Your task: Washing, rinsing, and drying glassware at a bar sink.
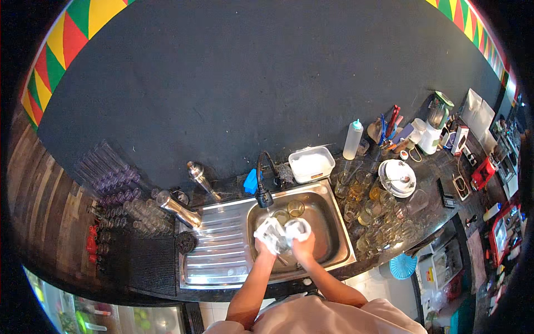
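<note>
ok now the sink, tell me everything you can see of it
The sink looks like shiny stainless steel, set into a dark counter. A drainer with ridges running left to right fills its left side; a rectangular bowl with rounded corners takes the right. Two clear glasses are at the bowl's back left, beneath a black tap. A dark round scourer sits at the drainer's left edge. Part of the bowl is hidden.

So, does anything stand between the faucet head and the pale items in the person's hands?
No solid thing visibly does: the faucet head hangs beyond the blurred pale items in the left hand and right hand.
</note>
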`<state>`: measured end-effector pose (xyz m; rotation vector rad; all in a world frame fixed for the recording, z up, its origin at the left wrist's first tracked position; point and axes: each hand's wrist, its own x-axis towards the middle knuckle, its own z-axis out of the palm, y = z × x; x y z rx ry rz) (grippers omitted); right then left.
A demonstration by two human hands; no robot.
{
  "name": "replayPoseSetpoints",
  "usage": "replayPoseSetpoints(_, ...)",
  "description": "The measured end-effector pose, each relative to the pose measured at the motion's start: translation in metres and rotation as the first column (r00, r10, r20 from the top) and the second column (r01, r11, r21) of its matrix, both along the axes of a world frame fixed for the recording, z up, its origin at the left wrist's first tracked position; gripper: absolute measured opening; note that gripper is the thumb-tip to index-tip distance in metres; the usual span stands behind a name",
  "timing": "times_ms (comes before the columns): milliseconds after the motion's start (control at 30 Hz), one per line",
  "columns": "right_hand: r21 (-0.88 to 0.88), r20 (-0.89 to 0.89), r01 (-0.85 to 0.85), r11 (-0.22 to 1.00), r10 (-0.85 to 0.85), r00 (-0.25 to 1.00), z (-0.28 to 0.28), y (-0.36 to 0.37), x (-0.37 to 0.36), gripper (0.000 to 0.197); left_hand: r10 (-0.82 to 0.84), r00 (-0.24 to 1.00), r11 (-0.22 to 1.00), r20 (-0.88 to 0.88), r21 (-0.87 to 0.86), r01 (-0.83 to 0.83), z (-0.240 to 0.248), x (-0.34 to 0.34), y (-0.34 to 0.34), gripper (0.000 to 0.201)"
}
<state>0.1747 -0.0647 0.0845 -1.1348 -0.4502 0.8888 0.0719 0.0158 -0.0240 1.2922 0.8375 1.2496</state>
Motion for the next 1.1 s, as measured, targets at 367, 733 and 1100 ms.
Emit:
replayPoseSetpoints(367,0.07,0.079,-0.216,0.974,0.211,0.974,0.0,0.017,0.036,0.028,0.002,0.638,0.771,0.77,-0.407,0.49,0.057,0.025,-0.015,0.03)
replayPoseSetpoints(733,0.1,0.337,-0.373,0.923,0.321,0.885,-0.019,0.056,0.051,0.036,0.157,0.679,0.748,0.717,-0.535,0.392,0.084,0.033,-0.027,0.038)
replayPoseSetpoints(1100,0.319,-0.748,-0.189,0.929,0.369,0.552,0.015,-0.006,0.012,0.031,0.401,0.677,0.778,0.617,-0.62,0.104,0.115,0.036,-0.024,0.013)
